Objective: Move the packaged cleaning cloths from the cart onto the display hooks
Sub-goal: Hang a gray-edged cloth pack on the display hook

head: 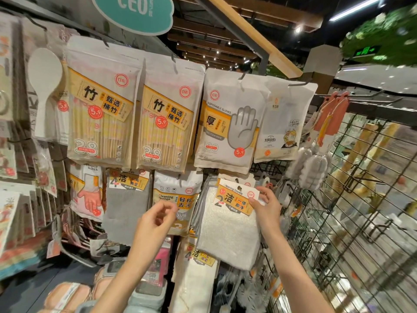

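Mid-task: the right hand [267,205] pinches the header card of a white cloth pack [230,224], lower centre, against packs seemingly already hung; the left hand [155,219] is loosely curled, empty; the cart is unseen.

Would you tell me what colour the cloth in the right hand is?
White, with an orange-and-white label card; the head view shows the cloth in the right hand.

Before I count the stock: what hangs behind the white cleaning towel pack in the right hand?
Behind the white cleaning towel pack, held by the right hand, grey-edged cloths fan out at its left side. Their number and the hook are covered.
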A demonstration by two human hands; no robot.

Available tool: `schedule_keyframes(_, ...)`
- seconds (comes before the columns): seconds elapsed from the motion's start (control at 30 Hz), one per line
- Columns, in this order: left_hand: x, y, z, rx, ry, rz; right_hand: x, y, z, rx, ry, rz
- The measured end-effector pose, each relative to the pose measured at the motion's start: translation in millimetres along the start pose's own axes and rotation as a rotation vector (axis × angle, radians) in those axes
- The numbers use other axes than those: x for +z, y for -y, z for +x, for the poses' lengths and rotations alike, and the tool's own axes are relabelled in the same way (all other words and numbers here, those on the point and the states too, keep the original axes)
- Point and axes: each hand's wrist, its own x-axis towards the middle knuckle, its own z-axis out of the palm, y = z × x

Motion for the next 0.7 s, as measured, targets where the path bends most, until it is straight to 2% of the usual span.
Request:
schedule_keyframes(0.2,-0.9,4.3,3.5,0.010,0.009,0.095,19.8,4.9,9.9,-0.100,-0.152,-0.249)
schedule_keyframes(0.33,-5.7,2.2,4.2,0.039,-0.027,0.140,27.3,9.3,17.6,-0.063,-0.206,-0.255)
schedule_keyframes(0.7,-19.1,0.0,-1.1,0.058,-0.075,0.232,38.7,-2.8,36.7,-0.045,-0.211,-0.370)
